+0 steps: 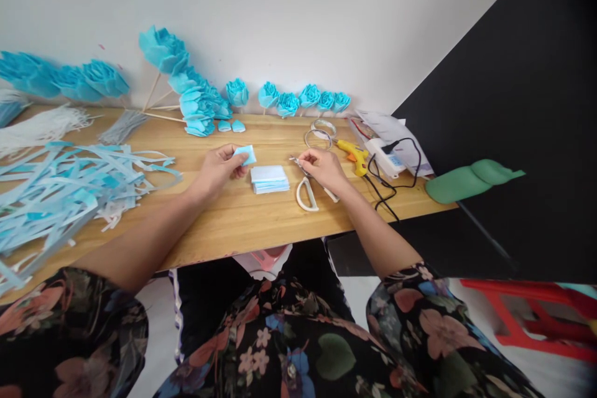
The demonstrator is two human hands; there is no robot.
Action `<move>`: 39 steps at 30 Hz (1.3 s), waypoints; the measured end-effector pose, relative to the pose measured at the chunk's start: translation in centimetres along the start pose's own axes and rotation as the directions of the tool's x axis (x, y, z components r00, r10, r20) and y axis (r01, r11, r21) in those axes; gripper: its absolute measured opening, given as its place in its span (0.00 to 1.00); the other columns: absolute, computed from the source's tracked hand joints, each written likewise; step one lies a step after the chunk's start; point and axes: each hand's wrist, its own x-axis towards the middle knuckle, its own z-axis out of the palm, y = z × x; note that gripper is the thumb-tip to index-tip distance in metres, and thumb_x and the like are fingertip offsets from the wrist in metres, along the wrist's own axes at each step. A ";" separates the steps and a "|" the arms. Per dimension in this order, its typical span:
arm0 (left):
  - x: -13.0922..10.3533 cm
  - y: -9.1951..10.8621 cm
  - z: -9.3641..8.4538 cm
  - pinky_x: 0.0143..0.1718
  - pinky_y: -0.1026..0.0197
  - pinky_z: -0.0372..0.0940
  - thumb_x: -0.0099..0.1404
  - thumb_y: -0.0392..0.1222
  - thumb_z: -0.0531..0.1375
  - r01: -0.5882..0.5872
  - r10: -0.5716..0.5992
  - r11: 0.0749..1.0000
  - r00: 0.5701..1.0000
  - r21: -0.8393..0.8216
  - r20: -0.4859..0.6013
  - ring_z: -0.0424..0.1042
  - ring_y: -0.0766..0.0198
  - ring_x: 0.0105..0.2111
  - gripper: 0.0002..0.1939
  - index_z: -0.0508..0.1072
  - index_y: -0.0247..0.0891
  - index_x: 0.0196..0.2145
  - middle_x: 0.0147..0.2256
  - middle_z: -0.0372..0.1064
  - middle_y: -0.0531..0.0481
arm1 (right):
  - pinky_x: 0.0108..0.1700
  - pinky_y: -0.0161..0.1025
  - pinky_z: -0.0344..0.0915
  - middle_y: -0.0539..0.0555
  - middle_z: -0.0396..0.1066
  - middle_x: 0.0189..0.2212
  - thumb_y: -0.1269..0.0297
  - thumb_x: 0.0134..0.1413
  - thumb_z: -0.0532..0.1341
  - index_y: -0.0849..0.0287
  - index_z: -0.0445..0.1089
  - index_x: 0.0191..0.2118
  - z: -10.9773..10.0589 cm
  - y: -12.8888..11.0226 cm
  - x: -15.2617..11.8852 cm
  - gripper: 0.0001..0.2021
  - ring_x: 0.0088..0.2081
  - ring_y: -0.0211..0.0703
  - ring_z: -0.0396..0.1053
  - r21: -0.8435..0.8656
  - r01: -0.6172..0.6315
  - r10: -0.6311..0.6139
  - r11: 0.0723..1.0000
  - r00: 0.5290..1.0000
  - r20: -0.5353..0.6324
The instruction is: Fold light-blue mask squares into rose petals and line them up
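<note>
One small light-blue rectangular piece sits in your left hand, and your right hand grips the white-handled metal scissors.
You pinch the piece between thumb and fingers above the wood-grained bench, near a neat stack of pale blue-and-white rectangular sheets. Your right hand is closed narrowly about the blade end of the scissors, handles toward you; whether they are lifted clear cannot be told. Beyond it lies a yellow glue gun; to your left spreads a loose heap of blue and white strips.
</note>
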 end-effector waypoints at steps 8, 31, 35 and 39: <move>0.0 -0.2 0.0 0.21 0.67 0.57 0.55 0.44 0.65 0.014 -0.013 1.000 1.000 -0.012 0.014 0.64 0.70 0.18 0.12 0.67 0.36 0.26 0.19 0.68 0.54 | 0.26 0.33 0.62 0.50 0.72 0.25 0.60 0.48 0.62 0.59 0.71 0.30 0.0 0.6 -0.1 0.07 0.25 0.36 0.66 0.354 -0.216 0.213 0.910 0.976 0.048; -1.2 1.1 0.8 0.25 0.67 0.62 0.59 0.45 0.65 0.140 -0.127 0.989 0.972 -0.053 0.196 0.66 0.71 0.20 0.12 0.68 0.35 0.27 0.21 0.68 0.55 | 0.37 0.41 0.66 0.51 0.74 0.32 0.68 0.61 0.61 0.52 0.75 0.40 3.3 -6.7 2.9 0.05 0.35 0.40 0.71 -0.072 0.771 -0.768 0.633 0.614 -0.184; -1.1 0.6 0.8 0.25 0.68 0.63 0.60 0.44 0.65 0.152 -0.135 0.986 0.969 -0.070 0.208 0.68 0.71 0.21 0.11 0.69 0.35 0.28 0.21 0.69 0.54 | 0.37 0.42 0.66 0.49 0.73 0.32 0.70 0.59 0.63 0.48 0.74 0.42 3.8 -6.0 2.4 0.09 0.34 0.41 0.70 -0.084 0.774 -0.771 0.628 0.603 -0.205; -1.2 0.6 0.9 0.25 0.68 0.64 0.60 0.43 0.64 0.167 -0.145 0.982 0.964 -0.084 0.225 0.68 0.71 0.21 0.11 0.69 0.35 0.28 0.21 0.69 0.54 | 0.37 0.42 0.67 0.49 0.71 0.32 0.72 0.58 0.63 0.46 0.73 0.46 3.8 -5.9 2.3 0.14 0.36 0.41 0.70 -0.074 0.785 -0.776 0.616 0.587 -0.231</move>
